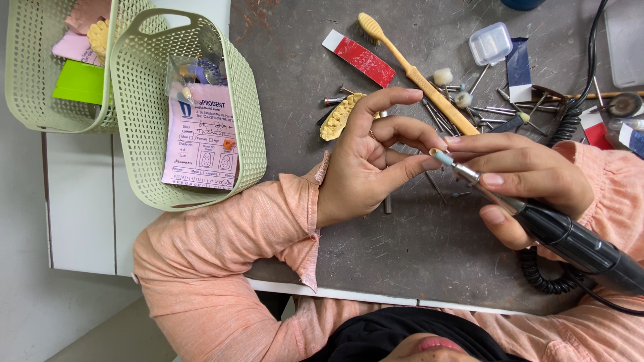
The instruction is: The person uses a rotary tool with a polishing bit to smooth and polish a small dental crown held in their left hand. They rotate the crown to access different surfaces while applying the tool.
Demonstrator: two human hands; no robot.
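— Nearest the camera?
— Peach sleeves (221, 255) over the table's pale front edge (349, 295), white cabinet (80, 208) below at the left.
— And the hands?
— Right hand (516, 177) closed around a black handpiece (570, 241), small pale tip (441, 158) pointing left, coiled black cord (543, 275) beneath. Left hand (376, 161) half open, fingers curled, fingertips just beside that tip; whether pinching anything, cannot tell.
— Surface?
— Dark grey tabletop (402, 248), scuffed and dusty.
— Farther out?
— Yellow tooth cast (339, 117) behind the left hand, a wooden toothbrush (416, 74), scattered metal burs (496, 110), a red-and-white strip (359, 57), a small clear box (490, 43).
— Far left?
— Two pale green baskets (251, 127), pink form (201, 137) inside the nearer.
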